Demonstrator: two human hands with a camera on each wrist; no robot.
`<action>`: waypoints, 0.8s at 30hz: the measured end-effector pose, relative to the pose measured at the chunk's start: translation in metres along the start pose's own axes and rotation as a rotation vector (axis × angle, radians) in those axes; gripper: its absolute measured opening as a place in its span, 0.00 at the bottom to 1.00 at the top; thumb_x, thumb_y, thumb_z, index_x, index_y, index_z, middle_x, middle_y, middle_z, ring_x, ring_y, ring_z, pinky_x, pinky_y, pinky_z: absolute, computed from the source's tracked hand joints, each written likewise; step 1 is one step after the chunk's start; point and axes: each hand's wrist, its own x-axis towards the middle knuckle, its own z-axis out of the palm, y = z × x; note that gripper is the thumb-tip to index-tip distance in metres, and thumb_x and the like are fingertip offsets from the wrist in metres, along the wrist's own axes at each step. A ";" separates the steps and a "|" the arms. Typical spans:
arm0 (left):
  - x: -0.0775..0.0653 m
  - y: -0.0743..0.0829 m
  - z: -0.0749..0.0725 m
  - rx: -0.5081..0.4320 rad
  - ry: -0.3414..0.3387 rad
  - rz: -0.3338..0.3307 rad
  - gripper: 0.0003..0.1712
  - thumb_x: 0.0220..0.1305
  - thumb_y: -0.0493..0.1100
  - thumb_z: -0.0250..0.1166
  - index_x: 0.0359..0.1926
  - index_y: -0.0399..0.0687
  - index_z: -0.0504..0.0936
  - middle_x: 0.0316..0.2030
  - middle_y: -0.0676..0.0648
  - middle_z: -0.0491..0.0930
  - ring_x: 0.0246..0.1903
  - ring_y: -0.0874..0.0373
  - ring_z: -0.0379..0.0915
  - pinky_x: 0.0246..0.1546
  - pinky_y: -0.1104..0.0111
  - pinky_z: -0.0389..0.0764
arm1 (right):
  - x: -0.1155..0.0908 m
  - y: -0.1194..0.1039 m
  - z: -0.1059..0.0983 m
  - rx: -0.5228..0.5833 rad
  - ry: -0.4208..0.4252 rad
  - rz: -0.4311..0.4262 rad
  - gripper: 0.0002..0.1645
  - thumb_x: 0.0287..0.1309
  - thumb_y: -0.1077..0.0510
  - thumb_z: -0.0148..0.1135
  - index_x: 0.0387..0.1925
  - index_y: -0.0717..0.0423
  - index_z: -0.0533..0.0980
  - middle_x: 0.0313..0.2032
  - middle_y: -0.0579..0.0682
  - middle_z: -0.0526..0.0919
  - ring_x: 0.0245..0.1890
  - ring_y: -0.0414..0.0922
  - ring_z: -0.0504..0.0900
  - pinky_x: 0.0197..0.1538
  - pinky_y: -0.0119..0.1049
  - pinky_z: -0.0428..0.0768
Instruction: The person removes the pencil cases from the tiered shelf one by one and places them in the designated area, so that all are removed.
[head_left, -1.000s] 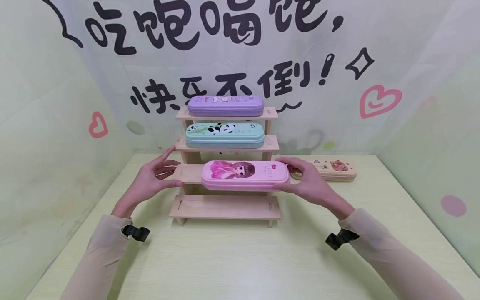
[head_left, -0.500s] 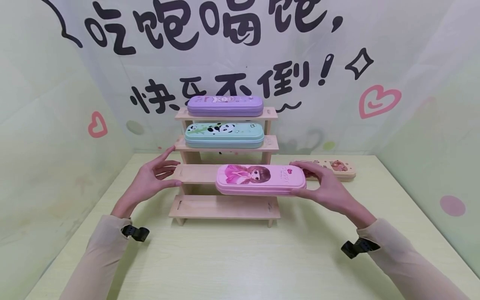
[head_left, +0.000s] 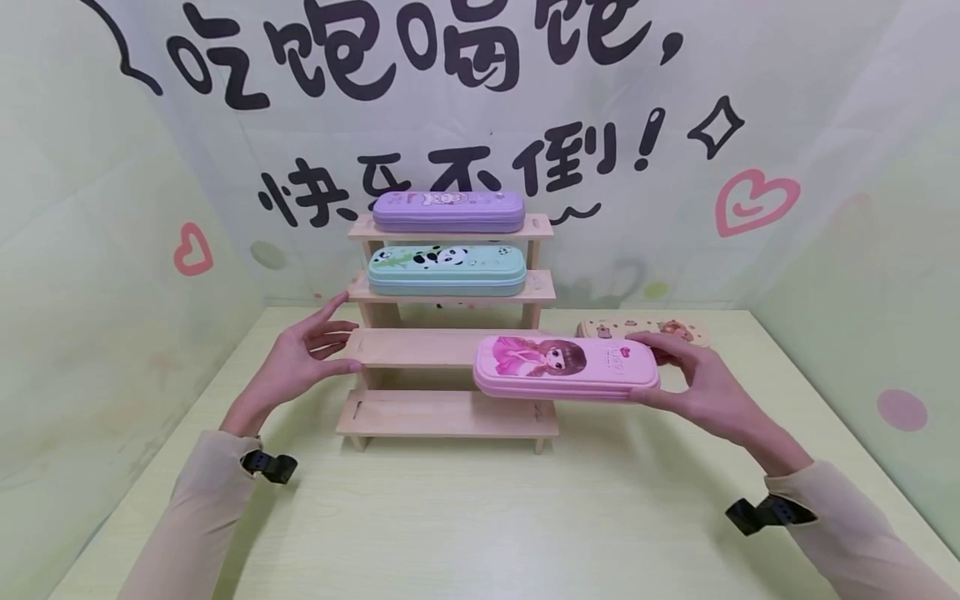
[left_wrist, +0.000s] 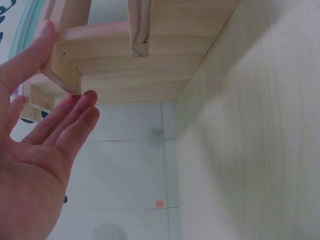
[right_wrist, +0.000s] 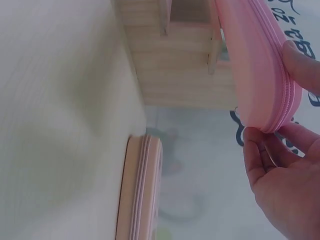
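A pink zippered pencil case [head_left: 566,367] with a doll picture hangs in the air, held at its right end between the thumb and fingers of my right hand [head_left: 701,387]. In the head view it overlaps the right part of the wooden tiered shelf [head_left: 420,346]. My left hand [head_left: 296,358] is at the shelf's left side, thumb and fingertips right at the end of the second step from the bottom; the left wrist view shows the palm [left_wrist: 30,185] with its fingers extended. A purple pencil case [head_left: 450,213] lies on the top step, a mint panda pencil case [head_left: 446,273] one step lower.
A cream pencil case [head_left: 600,328] lies on the table at the back right, partly behind the right hand and the pink case. The bottom step [head_left: 442,414] stands low at the shelf's front. A printed cloth wall [head_left: 637,250] rises behind the table [head_left: 450,517].
My right hand has carried the pink pencil case rightward and slightly toward me, uncovering more of the second step from the bottom. The left hand stays at the shelf's left side.
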 end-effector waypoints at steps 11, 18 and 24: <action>0.000 -0.001 0.000 0.013 0.002 -0.001 0.63 0.57 0.36 0.82 0.84 0.69 0.56 0.64 0.35 0.78 0.65 0.37 0.75 0.64 0.54 0.77 | -0.020 0.018 -0.034 0.021 0.049 -0.015 0.46 0.52 0.72 0.79 0.73 0.55 0.74 0.68 0.43 0.77 0.57 0.36 0.77 0.51 0.19 0.76; 0.001 0.000 0.000 0.012 0.004 0.002 0.63 0.56 0.35 0.82 0.84 0.68 0.56 0.64 0.35 0.78 0.65 0.37 0.75 0.64 0.54 0.77 | -0.032 0.037 -0.055 0.018 0.041 -0.008 0.44 0.55 0.74 0.76 0.73 0.59 0.72 0.61 0.44 0.80 0.54 0.37 0.78 0.51 0.19 0.77; 0.000 0.001 0.000 0.010 0.002 0.002 0.63 0.56 0.36 0.82 0.84 0.68 0.56 0.64 0.35 0.78 0.64 0.37 0.75 0.64 0.52 0.76 | -0.041 0.056 -0.070 0.042 0.035 0.041 0.42 0.57 0.76 0.73 0.72 0.62 0.71 0.62 0.45 0.78 0.58 0.35 0.78 0.50 0.19 0.81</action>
